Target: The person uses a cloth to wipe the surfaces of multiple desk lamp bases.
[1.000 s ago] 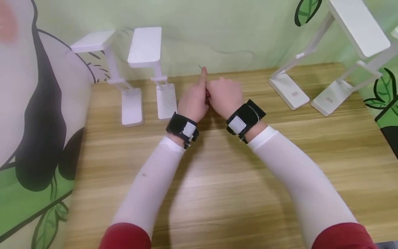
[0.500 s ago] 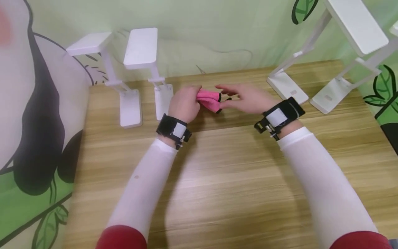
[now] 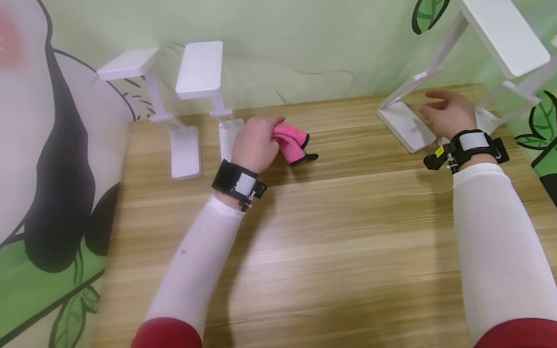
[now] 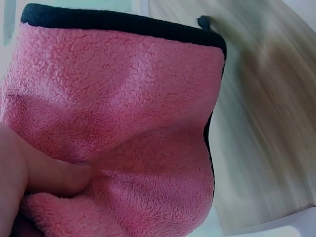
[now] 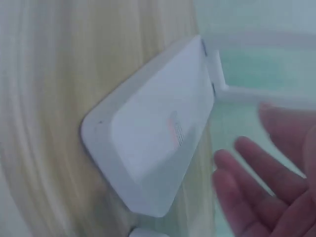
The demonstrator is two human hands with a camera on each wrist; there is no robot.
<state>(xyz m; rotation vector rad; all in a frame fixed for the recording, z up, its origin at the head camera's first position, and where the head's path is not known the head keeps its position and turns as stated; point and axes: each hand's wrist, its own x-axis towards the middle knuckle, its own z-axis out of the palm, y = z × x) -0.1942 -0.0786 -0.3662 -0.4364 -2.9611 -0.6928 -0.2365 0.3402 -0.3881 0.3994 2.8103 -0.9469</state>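
My left hand [image 3: 256, 145] holds a folded pink fleecy cloth [image 3: 290, 142] with black edging, just over the back of the table. In the left wrist view the thumb presses into the plush pile of the cloth [image 4: 128, 108], and the other fingers are mostly hidden by the fabric. My right hand [image 3: 450, 116] is between two white desk lamps at the right, with fingers loosely spread and nothing in them. Nearest to it is the base of one lamp [image 3: 406, 128]; the right wrist view shows the fingers beside a white lamp base [image 5: 158, 123] and its hinged arm.
Two more white desk lamps stand at the left, one with its head [image 3: 200, 67] over the table's back edge, the other with its base [image 3: 185, 152] farther left. A painted wall [image 3: 322, 53] rises behind the wooden table [image 3: 326, 251]. Thin marks show on the wall.
My right hand has left the cloth and moved right to the lamps. The cloth, hidden between both hands at first, now hangs from my left hand, which has shifted slightly left.
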